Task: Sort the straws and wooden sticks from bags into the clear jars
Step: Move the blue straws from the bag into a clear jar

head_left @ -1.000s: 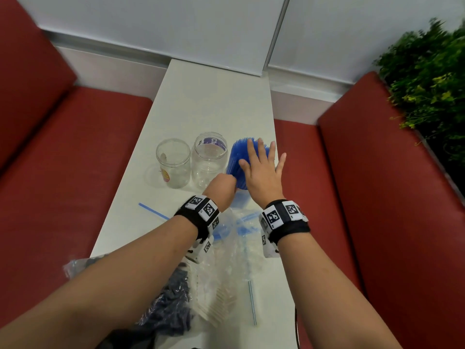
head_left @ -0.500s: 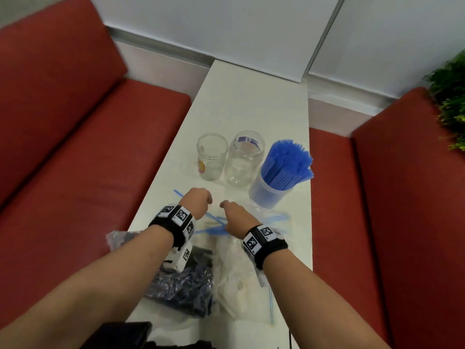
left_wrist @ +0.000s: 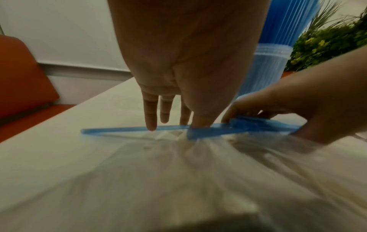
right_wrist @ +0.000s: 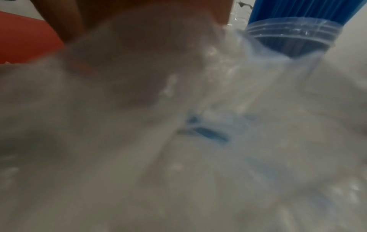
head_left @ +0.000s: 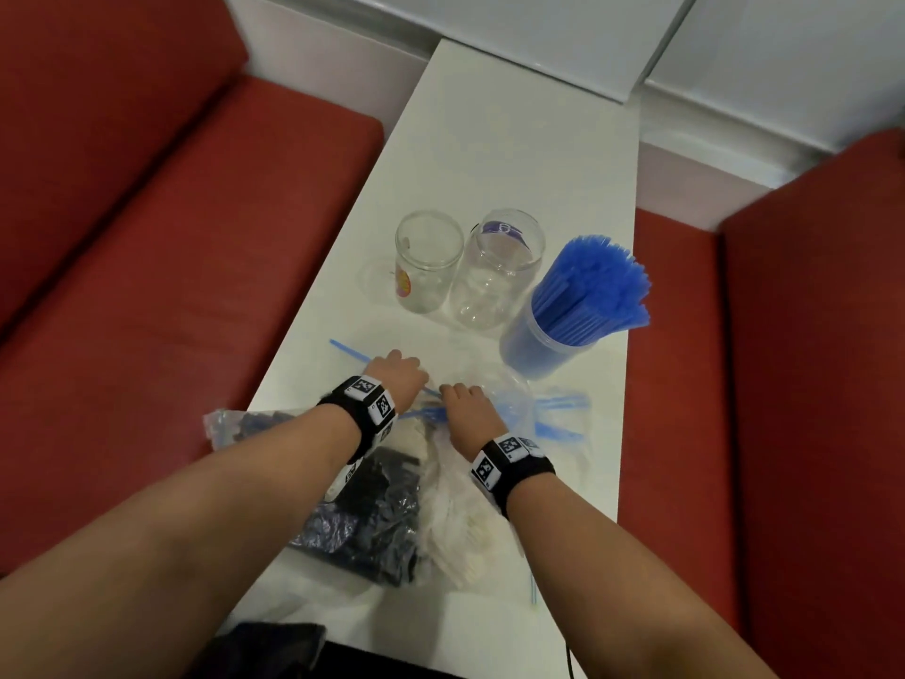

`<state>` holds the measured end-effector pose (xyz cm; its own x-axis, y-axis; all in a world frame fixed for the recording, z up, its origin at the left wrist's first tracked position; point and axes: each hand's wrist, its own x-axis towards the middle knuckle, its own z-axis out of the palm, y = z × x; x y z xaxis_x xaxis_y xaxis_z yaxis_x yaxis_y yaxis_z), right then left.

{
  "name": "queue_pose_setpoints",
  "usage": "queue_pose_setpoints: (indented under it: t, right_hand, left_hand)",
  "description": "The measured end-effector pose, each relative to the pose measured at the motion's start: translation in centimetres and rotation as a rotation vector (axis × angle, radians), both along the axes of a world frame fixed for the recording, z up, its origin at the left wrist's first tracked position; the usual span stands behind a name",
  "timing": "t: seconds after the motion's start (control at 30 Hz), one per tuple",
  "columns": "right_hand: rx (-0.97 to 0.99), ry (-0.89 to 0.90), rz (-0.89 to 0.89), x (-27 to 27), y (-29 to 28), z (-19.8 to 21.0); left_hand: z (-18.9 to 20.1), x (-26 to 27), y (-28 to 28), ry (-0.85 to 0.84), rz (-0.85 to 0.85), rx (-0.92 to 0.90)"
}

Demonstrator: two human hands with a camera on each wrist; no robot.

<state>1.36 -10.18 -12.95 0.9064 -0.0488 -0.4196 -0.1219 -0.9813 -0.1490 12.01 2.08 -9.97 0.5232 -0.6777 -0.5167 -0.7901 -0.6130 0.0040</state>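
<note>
Head view: both hands (head_left: 399,379) (head_left: 465,409) pinch bag zip (left_wrist: 198,130); jar (head_left: 538,345) holds straws (head_left: 592,286).

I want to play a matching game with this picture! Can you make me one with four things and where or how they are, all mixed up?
Things:
1. blue straws
2. small jar
3. left hand
4. dark bag

States:
A. lies under the forearms, near the table's close edge
B. stands empty at the far left of the jar row
C. stand bunched in the plastic tub
D. pinches a bag's blue zip strip

Pairs: 1-C, 2-B, 3-D, 4-A
</note>
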Motion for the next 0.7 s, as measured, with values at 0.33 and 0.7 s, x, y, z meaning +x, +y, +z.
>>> queue_pose_setpoints:
  t: [0.33,0.7]
  right_hand:
    - [0.186,-0.025,-0.076,0.2,-1.6,0.3]
    - [0.236,-0.024,-0.141,0.1,-0.9,2.5]
  left_hand:
    - [2.3,1.5,0.2,-0.073,0.082,0.067]
    - [5.5,1.7,3.2,-0.014,0.296,-0.199]
